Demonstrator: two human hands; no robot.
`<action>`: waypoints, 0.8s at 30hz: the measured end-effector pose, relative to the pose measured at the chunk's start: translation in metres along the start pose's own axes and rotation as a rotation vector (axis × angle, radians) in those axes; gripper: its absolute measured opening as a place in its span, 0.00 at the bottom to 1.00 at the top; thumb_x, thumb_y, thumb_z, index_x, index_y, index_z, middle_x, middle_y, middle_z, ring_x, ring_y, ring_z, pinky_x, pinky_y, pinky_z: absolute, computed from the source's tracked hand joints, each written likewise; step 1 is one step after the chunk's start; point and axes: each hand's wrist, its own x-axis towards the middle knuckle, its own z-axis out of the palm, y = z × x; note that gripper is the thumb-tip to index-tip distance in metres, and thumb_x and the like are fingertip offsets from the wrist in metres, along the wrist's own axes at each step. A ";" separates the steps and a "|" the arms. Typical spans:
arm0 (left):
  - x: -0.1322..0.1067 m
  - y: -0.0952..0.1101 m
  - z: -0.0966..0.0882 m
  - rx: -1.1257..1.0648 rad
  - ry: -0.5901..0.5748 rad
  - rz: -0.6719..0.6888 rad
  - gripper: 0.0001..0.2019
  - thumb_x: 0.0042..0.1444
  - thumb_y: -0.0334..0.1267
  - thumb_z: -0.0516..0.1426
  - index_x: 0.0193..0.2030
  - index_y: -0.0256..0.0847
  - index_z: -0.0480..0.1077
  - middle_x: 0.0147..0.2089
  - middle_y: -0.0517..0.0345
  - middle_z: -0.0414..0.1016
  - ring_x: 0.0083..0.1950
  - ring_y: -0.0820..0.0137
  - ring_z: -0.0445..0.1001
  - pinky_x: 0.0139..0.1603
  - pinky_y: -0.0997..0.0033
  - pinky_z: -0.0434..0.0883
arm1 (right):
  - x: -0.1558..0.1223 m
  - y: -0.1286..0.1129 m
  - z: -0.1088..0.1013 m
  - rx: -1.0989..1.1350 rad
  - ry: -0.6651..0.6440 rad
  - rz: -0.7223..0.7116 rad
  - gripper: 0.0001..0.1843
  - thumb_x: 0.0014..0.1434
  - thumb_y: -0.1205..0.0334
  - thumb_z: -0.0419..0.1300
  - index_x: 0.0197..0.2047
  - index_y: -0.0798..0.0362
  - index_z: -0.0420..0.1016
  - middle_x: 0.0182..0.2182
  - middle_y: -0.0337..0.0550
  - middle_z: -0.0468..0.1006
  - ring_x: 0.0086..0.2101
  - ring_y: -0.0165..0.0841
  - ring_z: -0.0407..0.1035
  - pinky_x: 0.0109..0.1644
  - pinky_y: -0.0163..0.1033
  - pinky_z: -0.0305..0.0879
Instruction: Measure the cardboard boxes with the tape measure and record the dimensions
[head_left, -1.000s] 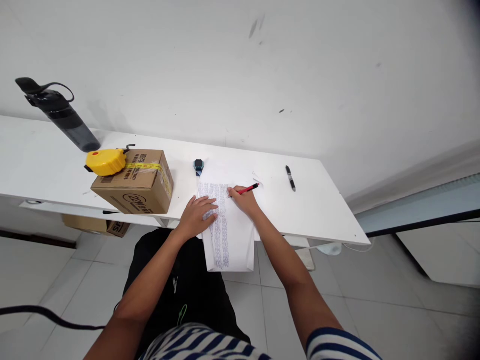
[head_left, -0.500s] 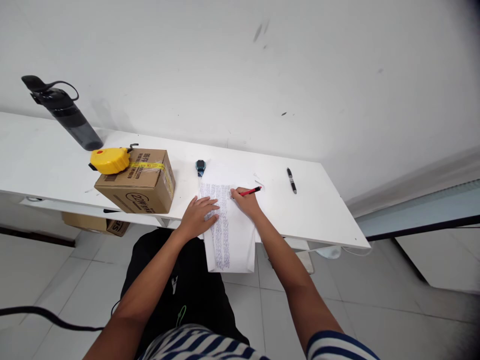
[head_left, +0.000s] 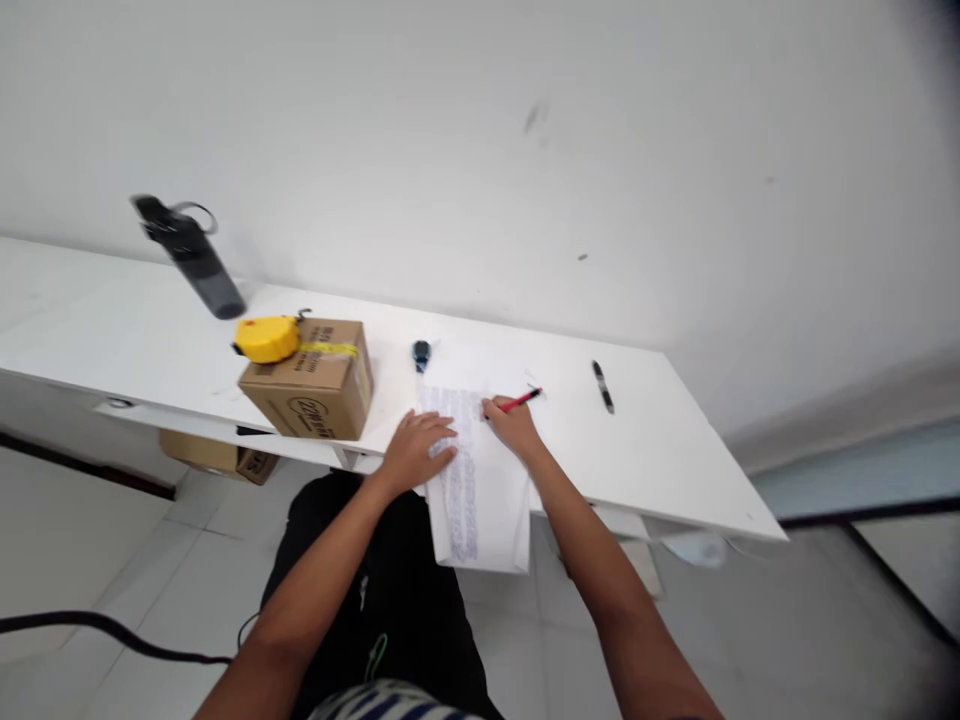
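A long white sheet of paper (head_left: pixel 491 500) lies on the table and hangs over its front edge, with columns of blue handwriting on its left part. My left hand (head_left: pixel 417 450) rests flat on the paper's left side, fingers spread, holding nothing. In my right hand (head_left: pixel 511 425) is a red pen (head_left: pixel 520 402) with a dark end, gripped between the fingers, its tip down at the paper near the written columns. The tip itself is too small and blurred to make out. Just beyond the paper's top left sits a dark blue watch (head_left: pixel 421 354).
Left on the white table (head_left: pixel 675 450) stands a cardboard box (head_left: pixel 322 390) with a yellow tape measure (head_left: pixel 268 339) on top. Behind it is a dark water bottle (head_left: pixel 199 265). A black pen (head_left: pixel 603 387) lies to the right. Another carton (head_left: pixel 210 455) is below the table.
The whole view has shifted, so everything appears further right and slightly lower, with some blur. Both hands keep their places on the paper, the right one still gripping the red pen.
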 end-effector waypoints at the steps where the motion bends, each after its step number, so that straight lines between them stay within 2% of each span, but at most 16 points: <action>1: -0.002 0.001 0.000 -0.015 0.000 0.002 0.15 0.61 0.48 0.55 0.52 0.52 0.74 0.63 0.59 0.72 0.68 0.61 0.64 0.72 0.45 0.48 | -0.002 0.000 0.001 -0.010 -0.010 0.000 0.21 0.55 0.45 0.56 0.20 0.51 0.70 0.17 0.38 0.69 0.25 0.34 0.63 0.32 0.40 0.60; 3: -0.006 0.004 0.001 -0.047 0.011 -0.012 0.15 0.61 0.49 0.55 0.52 0.52 0.74 0.63 0.59 0.71 0.68 0.60 0.63 0.72 0.44 0.48 | -0.006 -0.001 0.001 -0.042 0.051 -0.040 0.23 0.58 0.41 0.53 0.25 0.51 0.73 0.21 0.42 0.73 0.27 0.37 0.67 0.34 0.42 0.63; 5: -0.012 0.009 0.001 -0.084 0.031 -0.034 0.16 0.60 0.49 0.56 0.53 0.52 0.74 0.63 0.58 0.72 0.69 0.58 0.62 0.72 0.42 0.48 | -0.008 0.001 -0.001 -0.174 0.180 -0.137 0.23 0.61 0.42 0.50 0.32 0.50 0.77 0.32 0.48 0.78 0.35 0.42 0.71 0.40 0.45 0.66; 6: -0.017 0.012 0.000 -0.104 0.047 -0.028 0.16 0.59 0.49 0.57 0.53 0.52 0.74 0.61 0.56 0.73 0.69 0.56 0.62 0.71 0.41 0.49 | -0.009 0.003 -0.001 -0.252 0.205 -0.200 0.22 0.62 0.46 0.49 0.41 0.51 0.79 0.41 0.53 0.78 0.41 0.44 0.72 0.44 0.47 0.67; 8: -0.033 0.019 -0.006 -0.141 0.143 0.028 0.18 0.59 0.48 0.57 0.54 0.48 0.74 0.61 0.51 0.73 0.69 0.56 0.61 0.70 0.44 0.54 | -0.007 0.008 0.001 -0.478 0.194 -0.169 0.24 0.62 0.57 0.46 0.54 0.53 0.76 0.52 0.61 0.73 0.48 0.51 0.71 0.47 0.55 0.67; 10: -0.057 0.025 -0.021 -0.106 0.275 0.071 0.17 0.61 0.48 0.54 0.54 0.49 0.74 0.60 0.51 0.74 0.69 0.59 0.62 0.69 0.48 0.58 | -0.005 0.009 0.009 -0.571 0.213 -0.181 0.30 0.59 0.65 0.46 0.63 0.55 0.68 0.63 0.66 0.63 0.60 0.58 0.61 0.53 0.64 0.62; 12: -0.086 0.025 -0.047 0.002 0.387 0.059 0.15 0.63 0.46 0.52 0.51 0.51 0.75 0.53 0.53 0.79 0.61 0.61 0.70 0.67 0.50 0.62 | -0.005 -0.003 0.021 -0.507 0.222 -0.257 0.32 0.59 0.67 0.46 0.67 0.55 0.64 0.68 0.63 0.53 0.67 0.57 0.49 0.60 0.66 0.57; 14: -0.111 0.016 -0.083 0.103 0.509 -0.005 0.15 0.64 0.45 0.49 0.47 0.50 0.75 0.47 0.52 0.80 0.55 0.61 0.75 0.62 0.49 0.67 | -0.010 -0.035 0.036 -0.364 0.174 -0.351 0.31 0.62 0.62 0.46 0.68 0.53 0.60 0.70 0.57 0.50 0.69 0.52 0.46 0.65 0.62 0.55; 15: -0.120 0.008 -0.103 0.134 0.616 -0.085 0.16 0.66 0.46 0.46 0.47 0.48 0.75 0.47 0.51 0.79 0.55 0.60 0.74 0.60 0.49 0.68 | -0.014 -0.058 0.043 -0.283 0.132 -0.402 0.31 0.64 0.57 0.46 0.69 0.51 0.59 0.70 0.54 0.51 0.69 0.49 0.47 0.66 0.59 0.54; 17: -0.126 -0.013 -0.141 0.142 0.775 -0.251 0.19 0.67 0.48 0.44 0.55 0.46 0.70 0.54 0.48 0.76 0.60 0.59 0.71 0.60 0.49 0.70 | -0.021 -0.115 0.062 -0.163 -0.001 -0.520 0.31 0.66 0.49 0.47 0.69 0.47 0.58 0.68 0.50 0.59 0.66 0.45 0.54 0.67 0.55 0.55; 19: -0.119 -0.036 -0.169 0.062 0.898 -0.415 0.24 0.67 0.51 0.45 0.66 0.46 0.58 0.65 0.46 0.66 0.67 0.59 0.64 0.62 0.49 0.67 | -0.024 -0.177 0.085 -0.119 -0.183 -0.619 0.31 0.65 0.46 0.49 0.69 0.43 0.57 0.65 0.46 0.65 0.63 0.42 0.60 0.65 0.52 0.60; 20: -0.112 -0.046 -0.176 -0.028 0.918 -0.474 0.28 0.66 0.51 0.47 0.70 0.45 0.51 0.69 0.44 0.61 0.70 0.59 0.60 0.63 0.52 0.67 | -0.022 -0.205 0.098 -0.147 -0.275 -0.695 0.32 0.65 0.46 0.50 0.70 0.42 0.56 0.65 0.45 0.65 0.63 0.42 0.61 0.64 0.51 0.60; 22: -0.096 -0.063 -0.181 -0.291 0.842 -0.517 0.35 0.65 0.51 0.50 0.73 0.42 0.42 0.72 0.41 0.56 0.71 0.60 0.58 0.63 0.56 0.67 | -0.012 -0.251 0.125 -0.280 -0.374 -0.820 0.37 0.60 0.44 0.57 0.70 0.44 0.57 0.67 0.48 0.60 0.65 0.47 0.56 0.66 0.54 0.55; 24: -0.085 -0.072 -0.177 -0.556 0.768 -0.479 0.37 0.64 0.51 0.51 0.74 0.41 0.40 0.72 0.41 0.56 0.70 0.59 0.60 0.64 0.58 0.66 | 0.002 -0.275 0.148 -0.411 -0.461 -0.841 0.43 0.56 0.42 0.62 0.70 0.47 0.57 0.69 0.52 0.56 0.66 0.52 0.51 0.66 0.57 0.52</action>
